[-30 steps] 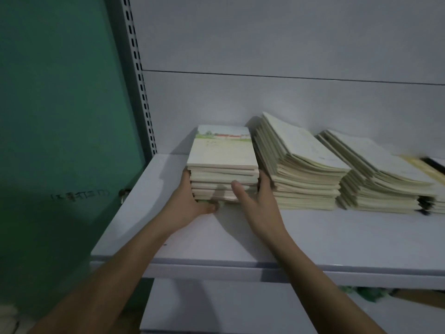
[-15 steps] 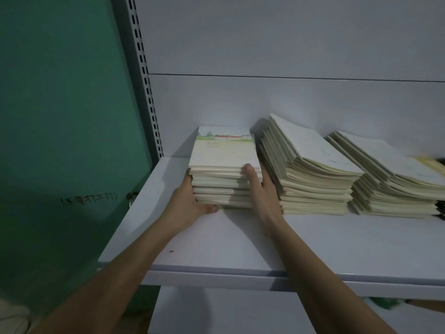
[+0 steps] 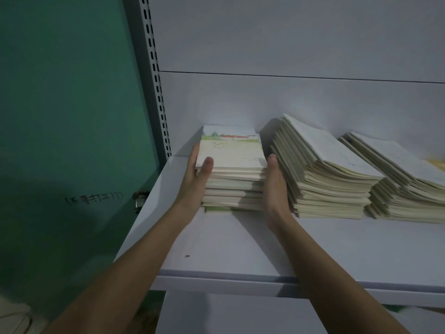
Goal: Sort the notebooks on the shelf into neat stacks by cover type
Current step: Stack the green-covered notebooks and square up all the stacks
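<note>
Both hands (image 3: 195, 179) pressing notebook stack (image 3: 232, 184) sides, landscape-painted cover

White shelf (image 3: 240, 249) with notebook stacks

Three stacks rest on it: a scenic-cover stack (image 3: 232, 169) at left, a leaning cream stack (image 3: 322, 179) beside it, another (image 3: 404, 189) further right.

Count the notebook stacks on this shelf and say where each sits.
3 clearly. The left stack, held between the left hand and right hand; the middle stack, leaning; the right stack, cut by the frame edge. More may lie beyond.
</note>
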A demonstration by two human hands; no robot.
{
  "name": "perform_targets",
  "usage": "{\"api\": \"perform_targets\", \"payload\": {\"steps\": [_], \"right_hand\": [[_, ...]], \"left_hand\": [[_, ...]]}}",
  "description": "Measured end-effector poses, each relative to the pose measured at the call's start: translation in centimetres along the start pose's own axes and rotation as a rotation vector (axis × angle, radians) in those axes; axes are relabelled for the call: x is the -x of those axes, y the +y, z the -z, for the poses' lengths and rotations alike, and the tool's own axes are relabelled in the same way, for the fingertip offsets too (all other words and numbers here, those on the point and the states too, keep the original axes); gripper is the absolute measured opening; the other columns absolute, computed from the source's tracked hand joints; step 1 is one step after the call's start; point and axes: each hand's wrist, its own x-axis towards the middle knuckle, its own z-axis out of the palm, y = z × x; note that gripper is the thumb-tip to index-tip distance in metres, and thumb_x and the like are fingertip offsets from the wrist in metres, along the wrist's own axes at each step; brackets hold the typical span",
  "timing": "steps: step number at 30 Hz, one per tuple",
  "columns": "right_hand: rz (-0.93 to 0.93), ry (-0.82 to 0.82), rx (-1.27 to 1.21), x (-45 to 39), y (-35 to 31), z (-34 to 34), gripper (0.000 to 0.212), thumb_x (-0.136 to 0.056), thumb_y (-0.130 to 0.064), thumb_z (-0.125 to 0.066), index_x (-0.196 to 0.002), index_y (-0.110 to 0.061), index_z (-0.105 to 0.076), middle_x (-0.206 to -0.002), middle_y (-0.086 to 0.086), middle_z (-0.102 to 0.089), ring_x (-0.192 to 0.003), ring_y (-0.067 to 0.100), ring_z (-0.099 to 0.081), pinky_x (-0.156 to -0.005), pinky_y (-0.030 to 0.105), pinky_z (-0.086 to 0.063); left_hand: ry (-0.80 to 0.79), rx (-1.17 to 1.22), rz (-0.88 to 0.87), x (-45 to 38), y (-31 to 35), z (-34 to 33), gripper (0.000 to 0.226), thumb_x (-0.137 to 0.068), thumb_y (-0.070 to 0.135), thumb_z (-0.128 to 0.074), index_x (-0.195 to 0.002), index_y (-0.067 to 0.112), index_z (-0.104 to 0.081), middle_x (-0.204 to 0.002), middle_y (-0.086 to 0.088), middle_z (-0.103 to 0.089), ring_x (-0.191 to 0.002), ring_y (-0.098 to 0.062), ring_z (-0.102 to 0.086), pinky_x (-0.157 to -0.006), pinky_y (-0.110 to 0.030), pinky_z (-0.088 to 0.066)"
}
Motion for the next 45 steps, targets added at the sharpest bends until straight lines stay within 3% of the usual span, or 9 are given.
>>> {"api": "perform_targets", "payload": {"steps": [3,6,11,14,18,25,31,39,45], "right_hand": [[-0.029,-0.038,0.048,-0.4,0.0,-0.1,0.049,-0.097,-0.064,-0.025,-0.116,-0.037,-0.061,-0.117,-0.016,-0.063,-0.112,0.006,-0.057,-0.106,0.036,-0.04],[-0.033,-0.065,0.064,-1.1,-0.1,0.0,0.054,-0.099,-0.06,-0.022,-0.117,-0.03,-0.063,-0.112,-0.013,-0.067,-0.104,0.004,-0.06,-0.096,0.031,-0.043],[0.008,-0.183,0.096,-1.0,0.0,0.9,0.052,-0.095,-0.067,-0.023,-0.111,-0.041,-0.065,-0.11,-0.022,-0.068,-0.104,-0.007,-0.06,-0.096,0.025,-0.042],[0.076,-0.26,0.135,-0.9,0.4,1.9,0.069,-0.085,-0.079,-0.032,-0.14,-0.039,-0.047,-0.139,-0.018,-0.053,-0.129,0.0,-0.047,-0.113,0.036,-0.033],[0.221,-0.441,0.202,-0.7,-0.1,2.8,0.056,-0.093,-0.04,-0.056,-0.145,-0.031,-0.037,-0.133,-0.022,-0.056,-0.122,-0.006,-0.05,-0.096,0.01,-0.04],[0.29,-0.46,0.236,-1.2,-0.1,2.8,0.051,-0.095,-0.026,-0.057,-0.144,-0.021,-0.042,-0.129,-0.019,-0.06,-0.12,-0.005,-0.053,-0.091,0.006,-0.039],[0.245,-0.544,0.24,-1.2,-0.5,3.9,0.067,-0.088,-0.018,-0.069,-0.146,-0.029,-0.037,-0.133,-0.014,-0.059,-0.125,0.004,-0.053,-0.1,0.023,-0.045],[0.255,-0.433,0.247,-1.1,0.0,3.6,0.052,-0.09,-0.009,-0.066,-0.138,-0.021,-0.05,-0.119,-0.021,-0.066,-0.112,-0.002,-0.06,-0.085,0.01,-0.045],[0.194,-0.469,0.248,-1.0,-0.3,3.6,0.052,-0.088,-0.026,-0.066,-0.137,-0.021,-0.05,-0.121,-0.022,-0.065,-0.114,-0.002,-0.059,-0.09,0.014,-0.047]], "left_hand": [[0.031,-0.026,-0.062,-0.7,-0.1,-0.8,0.085,-0.076,0.069,-0.049,-0.152,0.042,-0.021,-0.145,0.022,-0.037,-0.107,0.029,-0.041,-0.107,-0.017,-0.032],[0.028,-0.022,-0.061,-1.6,-0.3,-0.8,0.085,-0.075,0.067,-0.047,-0.152,0.043,-0.02,-0.144,0.021,-0.038,-0.105,0.029,-0.039,-0.096,-0.005,-0.034],[-0.041,0.025,-0.053,-1.5,-0.6,-0.3,0.085,-0.078,0.058,-0.052,-0.153,0.042,-0.016,-0.139,0.03,-0.042,-0.111,0.025,-0.043,-0.107,-0.014,-0.032],[-0.162,-0.009,-0.03,-1.7,-0.7,1.5,0.092,-0.08,0.043,-0.072,-0.153,0.042,-0.016,-0.136,0.024,-0.053,-0.123,0.008,-0.049,-0.11,-0.025,-0.037],[-0.254,-0.08,-0.032,-1.7,-0.6,3.8,0.094,-0.077,0.017,-0.076,-0.154,0.033,-0.023,-0.143,0.016,-0.051,-0.133,-0.005,-0.045,-0.116,-0.04,-0.033],[-0.149,-0.078,-0.026,-1.9,-0.9,3.2,0.096,-0.07,0.02,-0.078,-0.152,0.029,-0.029,-0.138,0.016,-0.056,-0.128,-0.004,-0.051,-0.114,-0.036,-0.036],[-0.208,-0.188,-0.027,-1.8,-0.8,3.6,0.111,-0.063,0.021,-0.085,-0.152,0.041,-0.021,-0.139,0.022,-0.052,-0.129,0.001,-0.048,-0.113,-0.034,-0.037],[-0.143,-0.191,-0.037,-1.8,-0.9,3.1,0.102,-0.069,0.024,-0.081,-0.152,0.04,-0.023,-0.14,0.02,-0.052,-0.128,0.001,-0.048,-0.113,-0.035,-0.037],[-0.201,-0.167,-0.033,-1.6,-0.7,2.8,0.103,-0.072,0.021,-0.079,-0.154,0.038,-0.018,-0.139,0.02,-0.053,-0.128,0.0,-0.048,-0.113,-0.037,-0.039]]}}
